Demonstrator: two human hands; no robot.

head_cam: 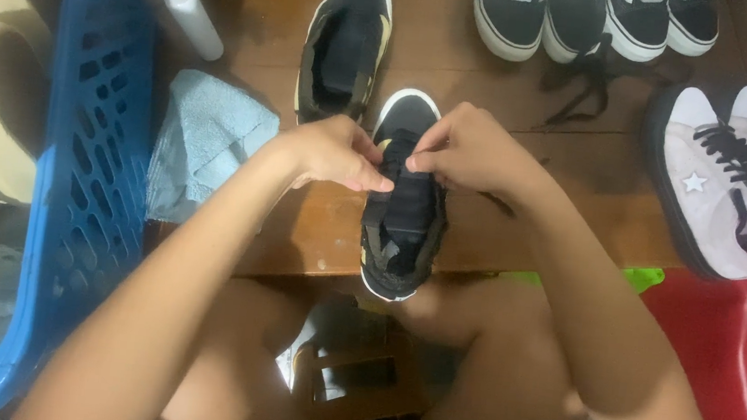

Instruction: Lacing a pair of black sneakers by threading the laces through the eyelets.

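I am looking down at a black shoe (402, 213) with a white sole. It is lying on the near edge of a brown wooden table (575, 202), in the middle, with its toe pointing far and its heel hanging a little over the edge.

My left hand (338, 152) is coming in from the left. Its fingers are pinching together over the tongue of the shoe, but I cannot tell just what they are squeezing. My right hand (470, 151) is coming in from the right. Its fingertips are pinching something small and dark at the top of the shoe, right next to the left fingertips. The two hands are almost touching.

Just beyond the left hand, a second black shoe (343, 47) is lying open on the table. A light blue cloth (207, 139) is sitting to the left of it, and a white spray bottle (187, 8) is lying farther back. A blue basket (90, 164) is standing at the far left.

Along the far edge, a row of black sneakers (592, 21) is lining up. On the right, pale pink sneakers (742, 172) with black laces are resting, and a red stool (716, 353) is sitting near them. My knees are showing under the table.
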